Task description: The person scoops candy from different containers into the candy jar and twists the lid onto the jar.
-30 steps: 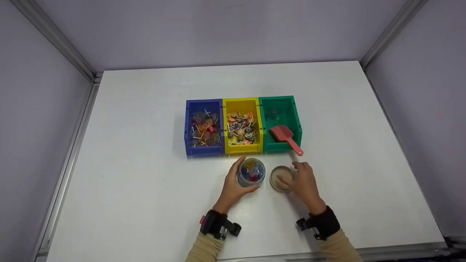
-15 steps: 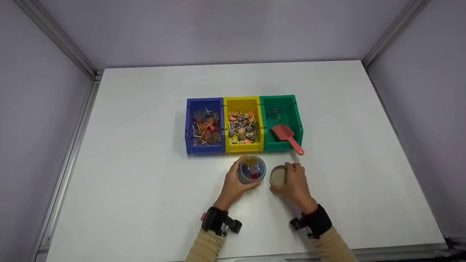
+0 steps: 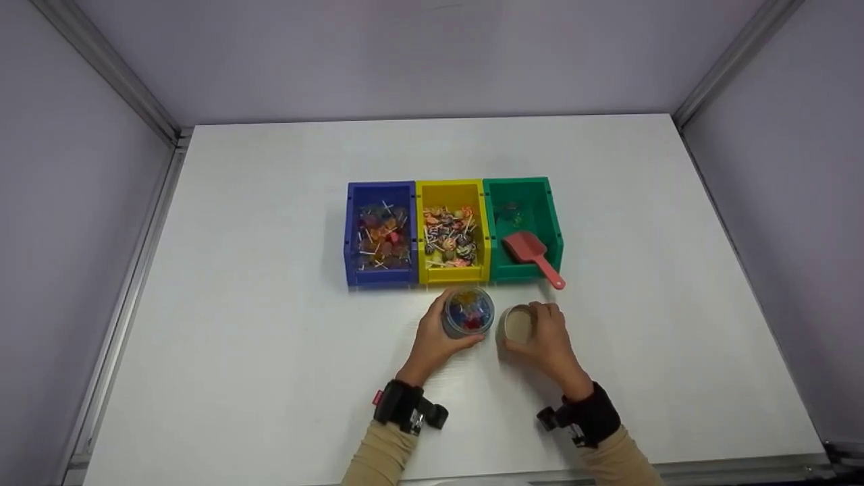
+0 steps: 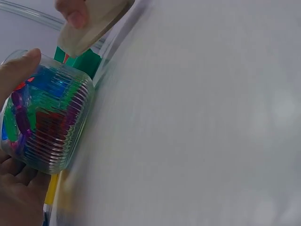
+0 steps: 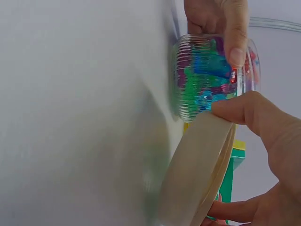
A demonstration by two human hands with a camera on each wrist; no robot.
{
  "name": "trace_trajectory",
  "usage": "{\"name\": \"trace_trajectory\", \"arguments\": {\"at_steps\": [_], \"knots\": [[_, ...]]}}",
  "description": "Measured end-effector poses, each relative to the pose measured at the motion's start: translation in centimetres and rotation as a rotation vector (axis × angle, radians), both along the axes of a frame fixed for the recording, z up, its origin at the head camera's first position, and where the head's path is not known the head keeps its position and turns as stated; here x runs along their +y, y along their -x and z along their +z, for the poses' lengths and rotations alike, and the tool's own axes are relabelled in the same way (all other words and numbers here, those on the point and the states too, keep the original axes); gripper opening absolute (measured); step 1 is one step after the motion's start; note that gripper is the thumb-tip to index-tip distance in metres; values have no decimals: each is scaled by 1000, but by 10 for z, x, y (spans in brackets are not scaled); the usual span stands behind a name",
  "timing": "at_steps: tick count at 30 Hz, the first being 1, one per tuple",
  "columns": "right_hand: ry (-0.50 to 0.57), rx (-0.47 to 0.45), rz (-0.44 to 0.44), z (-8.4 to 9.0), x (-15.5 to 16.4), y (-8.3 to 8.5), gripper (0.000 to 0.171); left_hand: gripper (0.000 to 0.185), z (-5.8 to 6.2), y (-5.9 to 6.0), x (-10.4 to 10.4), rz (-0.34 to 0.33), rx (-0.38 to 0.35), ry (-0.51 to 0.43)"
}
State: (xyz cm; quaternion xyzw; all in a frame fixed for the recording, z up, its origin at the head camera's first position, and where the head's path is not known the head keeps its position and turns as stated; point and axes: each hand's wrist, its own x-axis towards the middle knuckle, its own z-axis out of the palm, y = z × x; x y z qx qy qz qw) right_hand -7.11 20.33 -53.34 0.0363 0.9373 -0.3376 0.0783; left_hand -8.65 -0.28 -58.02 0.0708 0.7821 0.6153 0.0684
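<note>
My left hand (image 3: 430,343) holds a clear ribbed jar (image 3: 468,312) around its side. Small see-through pieces in blue, green, red, purple and yellow fill the jar, which stands upright and uncovered. Just to its right, my right hand (image 3: 550,341) pinches a pale beige, wood-like round lid (image 3: 518,327) by the rim, thumb on one side and fingers on the other. Seen from the right wrist, the lid (image 5: 195,160) is tilted and looks slightly raised off the table. In the left wrist view the lid (image 4: 91,28) is apart from the jar (image 4: 51,113).
Behind the hands, three joined bins stand in a row: blue (image 3: 382,277) and yellow (image 3: 453,275) with lollipops, green (image 3: 555,233) with a few small pieces. A pink scoop (image 3: 530,250) leans over the green bin's front edge. Walls enclose the white table (image 3: 270,378).
My right hand, earlier loosely over the lid lying on the table, has closed on its rim and raised and tilted it slightly. The left hand and jar have hardly moved.
</note>
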Motion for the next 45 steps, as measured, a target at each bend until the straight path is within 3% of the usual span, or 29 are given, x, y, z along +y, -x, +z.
{"name": "trace_trajectory", "arguments": {"at_steps": [9, 17, 22, 27, 32, 45], "knots": [[225, -7, -45, 15, 0, -1, 65, 96, 1, -1, -1, -3, -1, 39], [546, -21, -139, 25, -8, 3, 67, 95, 1, -2, -1, 5, -4, 23], [721, -55, -152, 32, -12, 9, 58, 95, 1, -1, -1, 7, -30, 13], [805, -40, -134, 34, -16, 14, 56, 94, 0, -2, -2, 9, -68, -11], [891, 35, -127, 33, -23, 18, 58, 94, 1, -1, -1, 11, -102, -10], [1087, 177, -144, 12, -44, 28, 71, 93, 0, -2, -2, 4, -74, 3]]}}
